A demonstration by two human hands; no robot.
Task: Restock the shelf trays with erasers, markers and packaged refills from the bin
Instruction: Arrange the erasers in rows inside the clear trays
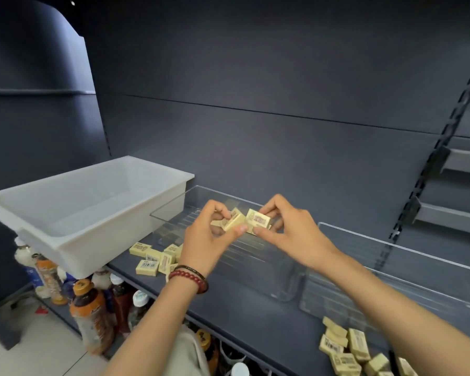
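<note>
Pinching cream packaged erasers: left hand grips one eraser between thumb and curled fingers, and right hand grips a second eraser. The two touch above the clear tray; its contents under the hands cannot be told. White bin sits at shelf left. Loose erasers lie between bin and tray. Another heap lies before the second clear tray.

place: shop | evidence: slotted shelf uprights — clear display trays — bottled drinks below
</note>
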